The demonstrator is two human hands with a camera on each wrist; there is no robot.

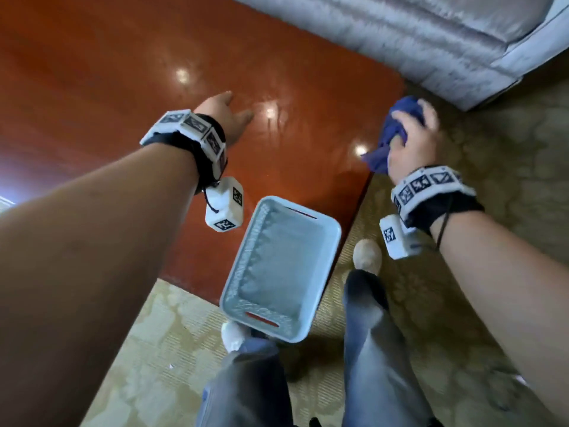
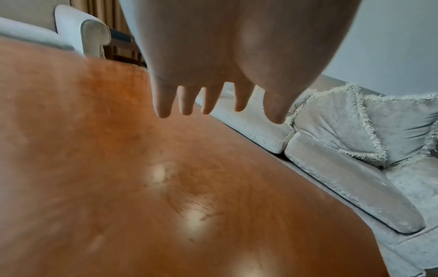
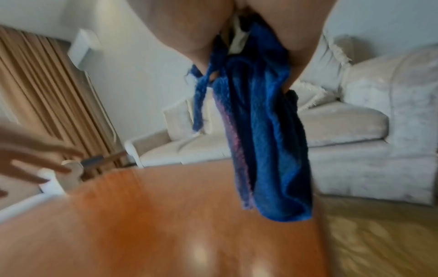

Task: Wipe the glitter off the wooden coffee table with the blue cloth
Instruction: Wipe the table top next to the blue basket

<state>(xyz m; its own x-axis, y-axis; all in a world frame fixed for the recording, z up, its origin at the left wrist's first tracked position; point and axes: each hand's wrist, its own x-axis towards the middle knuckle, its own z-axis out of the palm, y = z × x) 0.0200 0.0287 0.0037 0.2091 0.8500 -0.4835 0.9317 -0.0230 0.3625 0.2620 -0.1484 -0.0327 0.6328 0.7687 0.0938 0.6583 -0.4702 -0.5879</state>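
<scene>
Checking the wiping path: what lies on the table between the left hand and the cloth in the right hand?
Only bare glossy tabletop with light reflections, as the head view shows, between the left hand and the blue cloth. The pale basket sits nearer the person, outside that stretch.

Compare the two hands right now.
The right hand grips the bunched blue cloth; the left hand holds nothing. The left hand's fingers are straight and spread above the table; the right hand sits at the table's edge. Both wear marker wristbands.

Pale blue tray (image 1: 331, 238) on the corner — grey sofa (image 1: 431, 35) beyond, patterned carpet (image 1: 492, 143) below.
</scene>
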